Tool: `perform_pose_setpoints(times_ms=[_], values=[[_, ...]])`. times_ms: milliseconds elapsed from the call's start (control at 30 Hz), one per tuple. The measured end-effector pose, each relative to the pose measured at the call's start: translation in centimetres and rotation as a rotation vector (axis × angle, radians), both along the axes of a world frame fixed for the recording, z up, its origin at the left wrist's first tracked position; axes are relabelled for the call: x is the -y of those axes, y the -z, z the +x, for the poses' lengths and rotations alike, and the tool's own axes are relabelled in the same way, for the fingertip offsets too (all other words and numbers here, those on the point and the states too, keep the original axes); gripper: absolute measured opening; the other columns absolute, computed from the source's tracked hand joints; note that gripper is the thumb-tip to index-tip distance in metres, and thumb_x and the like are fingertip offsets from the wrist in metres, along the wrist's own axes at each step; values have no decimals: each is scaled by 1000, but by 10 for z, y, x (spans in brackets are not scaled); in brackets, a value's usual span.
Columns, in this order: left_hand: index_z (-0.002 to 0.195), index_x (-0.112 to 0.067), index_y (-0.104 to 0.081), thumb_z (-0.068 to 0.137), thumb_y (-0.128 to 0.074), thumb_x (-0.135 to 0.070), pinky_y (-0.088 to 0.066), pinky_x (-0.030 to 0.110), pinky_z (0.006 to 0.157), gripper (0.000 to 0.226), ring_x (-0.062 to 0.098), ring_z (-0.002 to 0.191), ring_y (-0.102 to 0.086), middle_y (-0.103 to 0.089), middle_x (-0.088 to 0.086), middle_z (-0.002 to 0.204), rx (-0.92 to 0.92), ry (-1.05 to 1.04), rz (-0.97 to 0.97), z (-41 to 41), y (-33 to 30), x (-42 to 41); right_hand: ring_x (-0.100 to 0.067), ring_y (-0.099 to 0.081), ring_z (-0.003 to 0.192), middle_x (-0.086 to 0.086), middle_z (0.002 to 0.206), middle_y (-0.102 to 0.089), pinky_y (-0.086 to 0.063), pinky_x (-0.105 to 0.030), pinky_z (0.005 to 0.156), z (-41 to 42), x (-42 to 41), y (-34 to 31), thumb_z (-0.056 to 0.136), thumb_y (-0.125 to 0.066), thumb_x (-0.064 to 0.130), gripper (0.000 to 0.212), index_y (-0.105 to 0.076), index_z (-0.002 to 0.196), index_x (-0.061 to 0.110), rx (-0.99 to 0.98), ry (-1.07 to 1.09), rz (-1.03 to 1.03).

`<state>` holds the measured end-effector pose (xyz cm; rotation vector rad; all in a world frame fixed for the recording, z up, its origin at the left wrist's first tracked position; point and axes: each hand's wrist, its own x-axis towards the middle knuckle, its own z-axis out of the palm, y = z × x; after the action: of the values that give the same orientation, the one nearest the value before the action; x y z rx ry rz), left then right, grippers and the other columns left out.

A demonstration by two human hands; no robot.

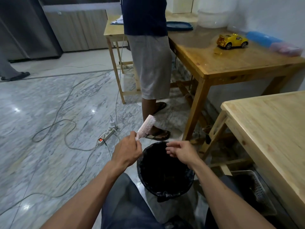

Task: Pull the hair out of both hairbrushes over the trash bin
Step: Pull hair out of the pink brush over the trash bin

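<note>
- The left hand (126, 150) is closed around the handle of a pale pink hairbrush (146, 127), holding it up and tilted away, with the bristles facing right.
- The brush head sits just beyond the far left rim of the trash bin (165, 169), near it rather than squarely above its mouth.
- The right hand (180, 150) hovers over the bin's far rim, fingers loosely curled with the fingertips (169, 146) drawn toward each other; whether a strand of hair is pinched between them is too fine to tell.
- The two hands are apart; the right hand is not touching the brush.
- The bin is lined with a black bag and stands on the marble floor between the person's knees; any hair inside cannot be made out against the dark liner.
- The bristles look largely clean from this angle, so this brush seems to be at or near its finish, as a judgement.
- No second hairbrush is in view, so I cannot tell whether it is done or left to do.
- Around them: a power strip (107, 134) with trailing cables lies on the floor to the left, another person's sandalled foot (159, 135) stands just behind the bin, and a wooden table (272, 129) is at right.
</note>
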<state>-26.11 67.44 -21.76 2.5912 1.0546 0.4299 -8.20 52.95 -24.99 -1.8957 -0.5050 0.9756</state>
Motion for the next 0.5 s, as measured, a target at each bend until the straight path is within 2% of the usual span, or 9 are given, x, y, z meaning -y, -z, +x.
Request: perform_pose_setpoints(times_ms=[67, 100, 167, 233, 267, 333, 367, 433, 500], values=[[108, -14, -48, 95, -47, -26, -45, 39, 55, 18, 30, 63, -58, -63, 10, 81, 18, 25, -42, 2, 2, 2, -17, -68, 114, 3, 134, -66, -59, -34, 90, 0, 1, 1, 88, -51, -7, 64, -57, 146, 19, 60, -225, -128], [106, -14, -48, 93, -49, -28, -42, 37, 52, 19, 29, 59, -56, -63, 10, 77, 40, 40, -65, 3, 2, 3, -18, -65, 119, 8, 136, -60, -57, -34, 91, -2, -2, -1, 85, -55, -1, 70, -53, 150, 27, 104, -278, -171], [105, -15, -50, 89, -54, -31, -39, 36, 52, 23, 28, 58, -56, -64, 9, 76, 63, 83, -113, 7, 2, 6, -20, -66, 116, 6, 131, -62, -54, -33, 97, 0, -10, -5, 88, -64, 12, 61, -55, 147, 25, 153, -207, -131], [111, -15, -51, 86, -61, -34, -42, 36, 55, 33, 31, 65, -61, -68, 12, 81, 41, 130, -161, 11, 1, 9, -20, -73, 101, -6, 112, -79, -55, -38, 100, 2, -19, -10, 98, -62, 23, 33, -67, 129, 14, 50, 18, 5], [113, -15, -51, 85, -63, -34, -43, 36, 56, 36, 31, 66, -63, -70, 12, 83, 31, 142, -192, 13, 1, 11, -20, -76, 95, -6, 100, -82, -56, -40, 98, 3, -22, -15, 101, -59, 31, 27, -72, 117, 14, -7, 93, 63], [110, -18, -52, 86, -65, -32, -47, 38, 50, 31, 23, 57, -61, -70, 11, 82, 51, 146, -272, 18, 0, 13, -20, -77, 94, -2, 98, -81, -58, -36, 87, 7, -26, -26, 101, -56, 45, 35, -75, 106, 16, -67, 130, 112], [105, -19, -52, 86, -65, -32, -48, 38, 47, 26, 18, 51, -59, -69, 10, 79, 79, 147, -302, 20, 0, 14, -21, -77, 97, -2, 103, -80, -59, -34, 81, 9, -27, -30, 101, -56, 47, 36, -74, 109, 17, -103, 129, 137], [100, -19, -52, 89, -65, -34, -49, 38, 48, 23, 16, 49, -58, -69, 9, 75, 125, 166, -309, 23, 0, 17, -29, -78, 98, -11, 107, -79, -62, -32, 74, 11, -28, -35, 101, -61, 38, 35, -70, 117, 9, -186, 159, 225], [106, -16, -56, 92, -64, -36, -45, 36, 55, 25, 23, 61, -62, -70, 8, 79, 133, 197, -264, 24, -1, 20, -27, -79, 86, -15, 98, -79, -63, -29, 66, 11, -26, -41, 98, -68, 28, 31, -70, 114, 1, -224, 241, 292]])
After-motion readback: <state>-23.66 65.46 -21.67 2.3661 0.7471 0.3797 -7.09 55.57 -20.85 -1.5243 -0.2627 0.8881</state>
